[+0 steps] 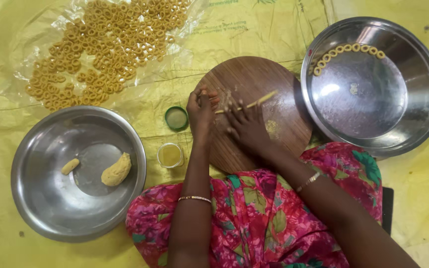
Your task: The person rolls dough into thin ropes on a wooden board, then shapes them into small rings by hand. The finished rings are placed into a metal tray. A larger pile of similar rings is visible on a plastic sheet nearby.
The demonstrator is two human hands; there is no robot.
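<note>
On a round wooden board lies a thin rope of yellow dough. My right hand rests flat on the near end of the rope, fingers spread. My left hand is at the board's left edge, fingers curled and pinching the rope's end. A steel plate at the right holds a short row of small dough rings along its far rim. A steel bowl at the left holds two lumps of dough.
Many dough rings are spread on clear plastic at the upper left. A green lid and a small open jar sit between bowl and board. Yellow sheeting covers the floor. My lap in pink floral cloth is near.
</note>
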